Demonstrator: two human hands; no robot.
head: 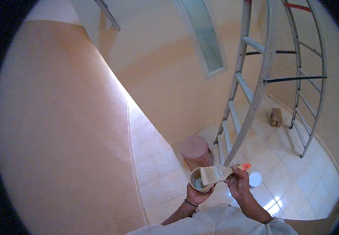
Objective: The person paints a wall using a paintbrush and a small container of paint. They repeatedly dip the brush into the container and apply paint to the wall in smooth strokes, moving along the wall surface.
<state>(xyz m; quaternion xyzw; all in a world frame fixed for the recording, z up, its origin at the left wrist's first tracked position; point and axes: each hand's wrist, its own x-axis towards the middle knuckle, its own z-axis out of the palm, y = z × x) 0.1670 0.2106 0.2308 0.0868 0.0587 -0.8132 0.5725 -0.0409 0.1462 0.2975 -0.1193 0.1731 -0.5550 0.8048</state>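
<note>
A small round tub [195, 176] is held from below in my left hand [199, 194], which has a dark band at the wrist. Some pale liquid shows at the tub's bottom. The handle of a wide flat paintbrush [221, 174] is gripped in my right hand [238, 183], its orange tip sticking out beyond my fingers. The brush lies level, and its pale bristles overlap the right side of the tub's mouth; whether they touch the rim I cannot tell.
A metal stepladder [254, 100] stands open to the right. Just beyond the tub is an upturned reddish bucket [194, 147]. A white-lidded can [255, 179] and a wooden block [276, 117] rest on the tiled floor [278, 152]. A wall [69, 132] runs along the left.
</note>
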